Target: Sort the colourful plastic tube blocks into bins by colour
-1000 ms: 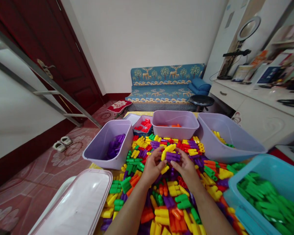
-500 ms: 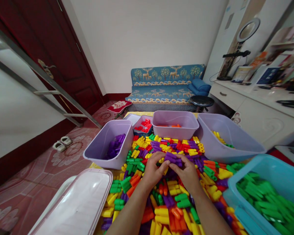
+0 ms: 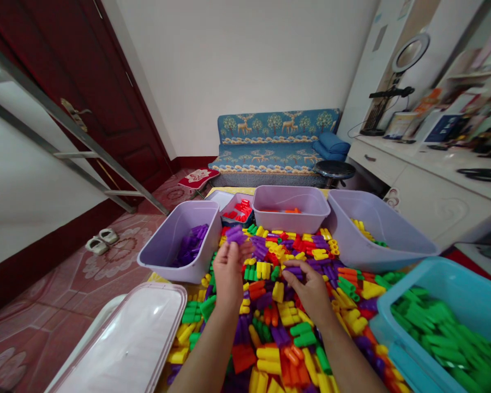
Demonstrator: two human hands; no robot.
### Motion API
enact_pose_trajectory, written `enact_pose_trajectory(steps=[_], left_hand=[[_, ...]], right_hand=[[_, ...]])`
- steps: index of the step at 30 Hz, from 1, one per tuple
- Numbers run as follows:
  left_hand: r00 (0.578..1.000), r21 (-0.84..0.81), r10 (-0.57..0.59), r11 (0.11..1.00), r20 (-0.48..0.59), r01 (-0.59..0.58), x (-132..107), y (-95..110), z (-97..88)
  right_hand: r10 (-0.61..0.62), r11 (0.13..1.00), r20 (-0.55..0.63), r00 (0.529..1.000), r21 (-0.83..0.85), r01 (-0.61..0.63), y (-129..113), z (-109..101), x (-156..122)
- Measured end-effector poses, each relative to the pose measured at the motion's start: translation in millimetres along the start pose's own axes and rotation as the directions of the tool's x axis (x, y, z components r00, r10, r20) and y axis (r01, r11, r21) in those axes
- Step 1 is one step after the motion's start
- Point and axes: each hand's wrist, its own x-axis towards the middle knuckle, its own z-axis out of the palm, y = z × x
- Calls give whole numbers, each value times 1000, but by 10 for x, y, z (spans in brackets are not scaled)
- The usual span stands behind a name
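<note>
Stretching the left forearm forward over the spread of coloured blocks (image 3: 269, 360), with the left hand (image 3: 228, 267) raised toward the far side. Pinching a purple block (image 3: 236, 234) between thumb and fingers there, a little blurred, above the far left part of the spread and just beside the lilac bin (image 3: 208, 254) of purple pieces. Angling the right hand (image 3: 309, 284) inward, low over the middle, with thumb and forefinger curled slightly apart at a purple piece (image 3: 294, 272); cannot tell from this view about any real hold on it. Half a second ago, holding purple pieces between both hands, side by side over the middle; now well apart, having carried the left hand leftward and away, and kept the right nearly in place. A second ago, also gripping yellow; no longer seen in either hand.
</note>
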Motion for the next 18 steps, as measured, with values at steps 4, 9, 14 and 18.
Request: enact_pose_trajectory(steps=[4, 9, 14, 18], left_hand=[[941, -492, -214, 868, -263, 60, 223, 346, -69], [971, -599, -214, 793, -102, 111, 288, 558, -137], [995, 120, -94, 989, 15, 92, 232, 301, -148], [952, 733, 37, 629, 305, -259, 281, -48, -212]], right_hand=[[-1, 1000, -9, 1000, -4, 1, -5, 4, -6], [12, 1000, -10, 1000, -5, -12, -25, 8, -3], [37, 999, -6, 999, 15, -37, -14, 5, -3], [45, 999, -4, 999, 26, -45, -11, 9, -4]])
